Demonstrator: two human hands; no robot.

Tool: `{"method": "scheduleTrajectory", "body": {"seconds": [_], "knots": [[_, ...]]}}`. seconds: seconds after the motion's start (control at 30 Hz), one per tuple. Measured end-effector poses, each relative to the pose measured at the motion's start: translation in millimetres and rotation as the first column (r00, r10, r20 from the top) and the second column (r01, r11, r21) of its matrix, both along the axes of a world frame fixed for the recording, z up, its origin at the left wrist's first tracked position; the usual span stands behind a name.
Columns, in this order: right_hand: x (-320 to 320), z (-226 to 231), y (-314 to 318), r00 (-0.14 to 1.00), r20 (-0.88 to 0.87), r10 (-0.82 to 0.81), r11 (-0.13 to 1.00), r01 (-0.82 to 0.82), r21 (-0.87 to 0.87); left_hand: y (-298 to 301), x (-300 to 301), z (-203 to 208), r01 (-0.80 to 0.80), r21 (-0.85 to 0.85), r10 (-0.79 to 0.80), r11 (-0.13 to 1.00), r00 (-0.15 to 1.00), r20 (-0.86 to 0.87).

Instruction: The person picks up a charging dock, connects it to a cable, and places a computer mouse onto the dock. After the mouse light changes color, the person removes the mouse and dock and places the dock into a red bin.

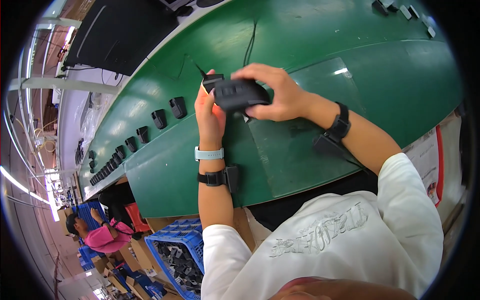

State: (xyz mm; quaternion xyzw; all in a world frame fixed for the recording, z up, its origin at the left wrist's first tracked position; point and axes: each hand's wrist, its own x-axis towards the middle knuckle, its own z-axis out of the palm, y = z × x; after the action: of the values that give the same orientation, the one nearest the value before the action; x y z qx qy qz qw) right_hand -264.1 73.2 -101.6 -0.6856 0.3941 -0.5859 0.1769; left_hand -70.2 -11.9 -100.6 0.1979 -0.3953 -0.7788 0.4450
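Above the green bench my right hand (285, 92) grips a rounded black plastic device (239, 95), fingers along its far side and thumb below. Its outline is slightly blurred. My left hand (209, 117) is closed around a smaller black block (214, 80), whose edge glows yellow and from which a thin dark cable seems to run. The device lies against or very near this block; it hides part of my left fingers, and I cannot tell whether the two parts are joined. Beneath my hands lies a clear sheet (300, 135) on the bench.
A line of black plastic pieces (159, 119) curves along the left side of the green bench (165, 185). Small parts (405, 12) lie at the far right. Dark cables (251, 45) cross the back. A blue crate (175, 235) of black parts stands lower left; a person in pink (105, 237) is beyond.
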Motion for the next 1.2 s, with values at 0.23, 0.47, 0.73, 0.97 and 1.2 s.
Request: {"method": "scheduleTrajectory", "body": {"seconds": [0.23,0.47,0.73,0.97,1.2], "knots": [[-6,2,6,0.737,-0.258,0.625,0.762,-0.502,0.409,-3,-1,-6,-0.195,-0.736,0.533,0.648,0.807,0.255],[-1,-2,1,0.742,-0.233,0.629,0.761,-0.528,0.377,-16,10,-24,-0.152,-0.890,0.664,0.429,0.721,0.197],[-3,-10,-11,0.998,-0.065,-0.010,0.994,0.016,0.105,-16,10,-24,-0.073,-0.904,0.651,0.420,0.719,0.245],[-3,-16,-17,0.978,-0.018,-0.208,0.977,0.207,-0.047,-8,3,-19,-0.002,-0.900,0.643,0.436,0.700,0.310],[-1,-13,-12,0.996,0.066,-0.066,0.865,0.024,0.501,-5,-6,-19,0.019,-0.952,0.665,0.307,0.711,0.229]]}}
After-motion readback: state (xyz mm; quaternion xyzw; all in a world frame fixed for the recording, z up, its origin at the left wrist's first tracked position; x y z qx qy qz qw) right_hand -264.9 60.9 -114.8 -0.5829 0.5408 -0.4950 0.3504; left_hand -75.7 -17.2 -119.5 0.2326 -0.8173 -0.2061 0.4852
